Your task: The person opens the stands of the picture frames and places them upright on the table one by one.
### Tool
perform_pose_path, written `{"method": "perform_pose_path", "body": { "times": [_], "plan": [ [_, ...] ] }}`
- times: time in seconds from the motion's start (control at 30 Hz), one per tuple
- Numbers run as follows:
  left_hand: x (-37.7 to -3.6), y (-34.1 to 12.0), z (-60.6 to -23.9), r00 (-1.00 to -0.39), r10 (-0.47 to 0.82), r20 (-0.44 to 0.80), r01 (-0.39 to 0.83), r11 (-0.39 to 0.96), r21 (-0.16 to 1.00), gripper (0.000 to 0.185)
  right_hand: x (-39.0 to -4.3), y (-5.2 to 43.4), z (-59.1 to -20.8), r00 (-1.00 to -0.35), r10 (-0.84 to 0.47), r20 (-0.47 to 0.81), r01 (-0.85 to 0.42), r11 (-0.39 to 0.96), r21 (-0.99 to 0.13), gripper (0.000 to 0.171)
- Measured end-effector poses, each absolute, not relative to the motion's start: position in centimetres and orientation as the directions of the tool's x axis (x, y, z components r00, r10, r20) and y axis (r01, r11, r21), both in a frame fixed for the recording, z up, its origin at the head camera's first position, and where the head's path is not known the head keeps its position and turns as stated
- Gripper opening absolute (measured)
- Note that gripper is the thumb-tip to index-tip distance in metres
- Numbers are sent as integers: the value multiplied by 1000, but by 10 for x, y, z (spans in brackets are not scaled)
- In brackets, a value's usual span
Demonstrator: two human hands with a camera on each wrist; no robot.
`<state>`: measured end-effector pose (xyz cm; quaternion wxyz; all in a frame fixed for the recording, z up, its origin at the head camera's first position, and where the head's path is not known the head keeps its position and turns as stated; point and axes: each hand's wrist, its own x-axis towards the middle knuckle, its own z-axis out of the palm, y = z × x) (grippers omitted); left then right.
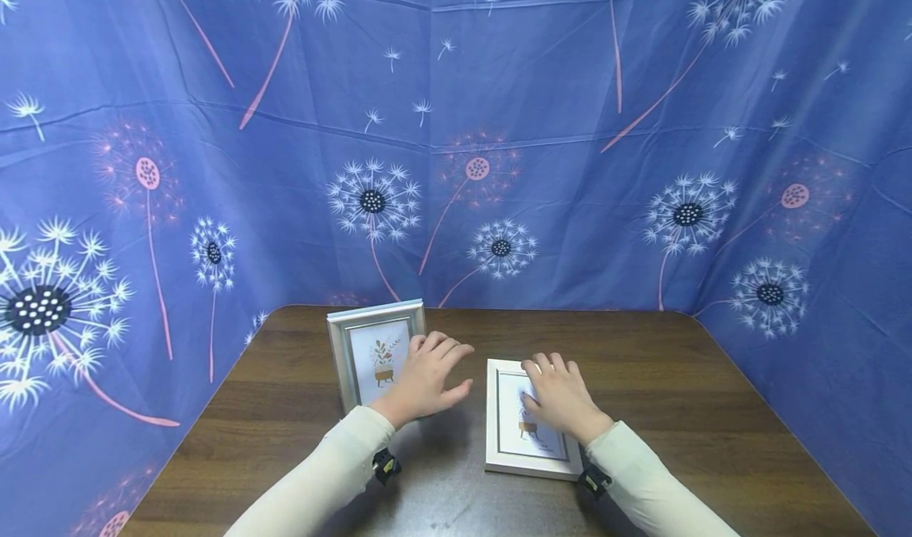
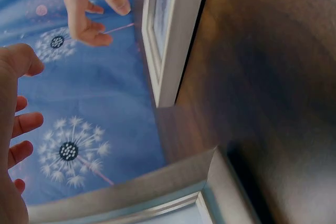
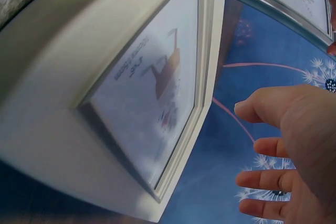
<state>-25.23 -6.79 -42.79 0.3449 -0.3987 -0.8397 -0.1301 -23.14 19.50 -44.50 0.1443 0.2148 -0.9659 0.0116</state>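
Note:
A silver picture frame (image 1: pixel 336 347) stands upright and leans slightly back at the left, showing a print of flowers in an orange pot. My left hand (image 1: pixel 425 375) is in front of its right side, fingers spread and relaxed, holding nothing; it hides the frame's lower right part. To the right, a white picture frame (image 1: pixel 530 464) lies face up on the table with a similar print. Above its upper right part hovers my right hand (image 1: pixel 563 398), loosely bent and without a grip. The right wrist view has this hand (image 3: pixel 283 150) apart from the white frame (image 3: pixel 105 87).
Under both frames is a brown wooden table (image 1: pixel 641 363). Behind and beside it hangs a blue cloth (image 1: pixel 570 188) with a dandelion pattern. A small dark wrist camera (image 1: pixel 385 466) is strapped at the left cuff, another (image 1: pixel 594 480) at the right.

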Motion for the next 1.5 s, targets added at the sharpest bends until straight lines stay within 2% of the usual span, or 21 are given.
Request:
{"method": "perform_pose_path", "body": {
  "times": [0.27, 0.67, 0.87, 1.07, 1.5],
  "plan": [
    [-250, -56, -434, -460, 624, 632, 772, 633, -63, 45, -237, 206, -451, -873, -388, 297, -393, 918, 43, 46],
    [-250, -44, -447, -565, 649, 509, 742, 670, -31, 45, -241, 218, -460, -866, -364, 342, -376, 926, 32, 41],
    [-252, -38, -453, -590, 651, 479, 726, 687, -39, 44, -244, 223, -463, -864, -352, 359, -365, 930, 32, 40],
    [-257, -31, -459, -621, 635, 460, 708, 706, -19, 44, -248, 228, -464, -877, -341, 338, -354, 935, 25, 42],
    [-266, -17, -471, -709, 629, 320, 654, 755, -35, 53, -256, 237, -467, -905, -301, 301, -320, 947, -13, 35]
  ]
}}
